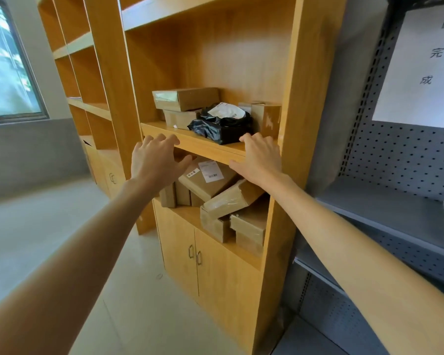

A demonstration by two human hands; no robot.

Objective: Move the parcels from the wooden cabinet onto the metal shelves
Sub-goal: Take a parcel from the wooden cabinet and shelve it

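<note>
The wooden cabinet [310, 98] fills the middle of the head view. On its middle shelf lie a flat cardboard box [187, 98] stacked on another box [181, 119], a black plastic parcel [221, 126] with a white label, and an upright box [267, 117]. The shelf below holds several brown boxes, one with a white label [208, 180]. My left hand [155, 161] and my right hand [260, 160] are both stretched out with fingers spread, in front of the shelf edge and holding nothing. The grey metal shelves [385, 203] stand at the right.
A white paper sign [426, 67] hangs on the metal rack's perforated back. The cabinet has two closed doors [190, 254] below. More wooden shelving [87, 106] and a window [8, 67] are at the left. Pale floor [49, 226] spreads below.
</note>
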